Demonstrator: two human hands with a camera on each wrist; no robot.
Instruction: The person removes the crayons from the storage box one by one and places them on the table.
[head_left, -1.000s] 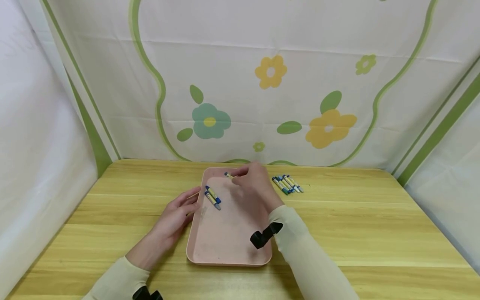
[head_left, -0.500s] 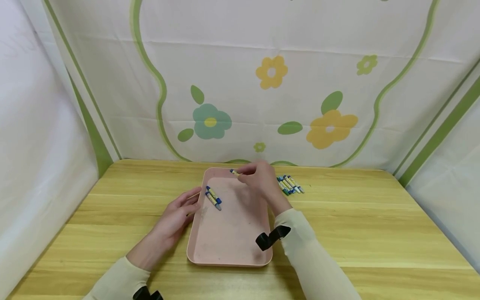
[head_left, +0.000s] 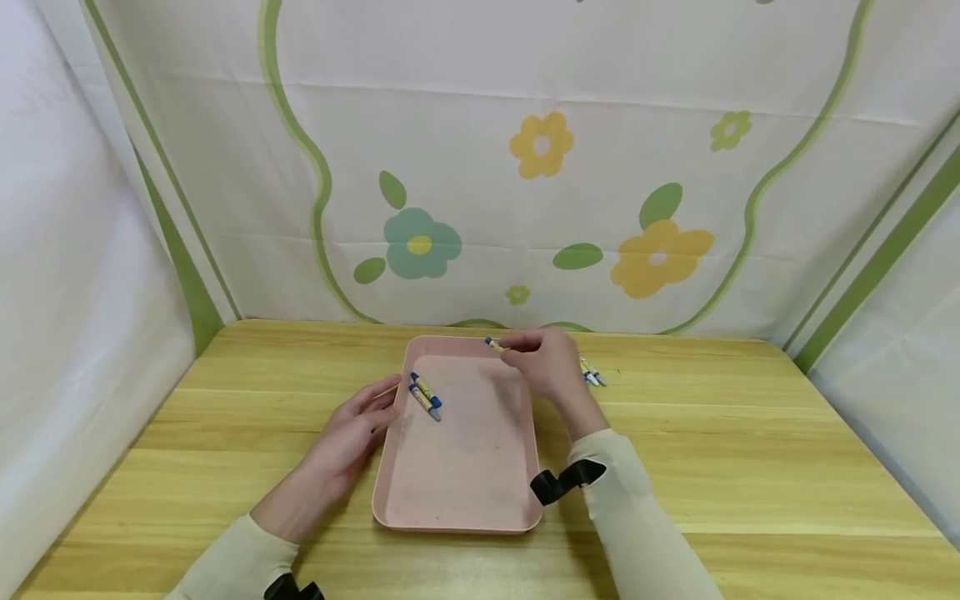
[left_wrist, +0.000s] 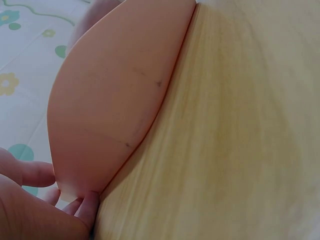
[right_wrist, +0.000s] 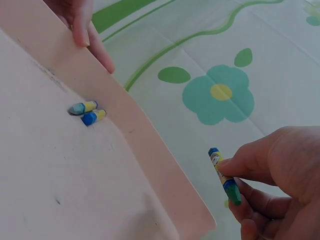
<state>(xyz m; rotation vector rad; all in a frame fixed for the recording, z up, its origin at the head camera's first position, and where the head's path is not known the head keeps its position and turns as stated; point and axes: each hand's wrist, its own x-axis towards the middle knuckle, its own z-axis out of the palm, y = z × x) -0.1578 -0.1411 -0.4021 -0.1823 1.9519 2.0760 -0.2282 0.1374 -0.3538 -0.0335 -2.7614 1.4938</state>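
My right hand (head_left: 551, 362) pinches a green crayon (right_wrist: 223, 175) with a yellow wrapper between thumb and fingers, above the far right rim of the pink tray (head_left: 465, 467). At the tray's left side, my left hand (head_left: 348, 429) touches the rim, its fingers fairly straight; the left wrist view shows the fingertips against the outer wall. Two crayons lie side by side in the tray near that hand: a blue crayon (head_left: 427, 390) and a greyish-blue crayon (head_left: 425, 402). Several more crayons (head_left: 592, 372) lie on the table, partly hidden behind my right hand.
The tray rests on a wooden table (head_left: 712, 467). A white curtain (head_left: 465, 150) with printed flowers hangs along the back edge, and white cloth (head_left: 82, 233) closes the sides. A black wrist camera (head_left: 566, 482) sits on the right sleeve.
My right hand has moved to the right with the crayon, from above the tray towards its right rim, and now covers part of the loose crayons. My left hand has stayed at the tray.
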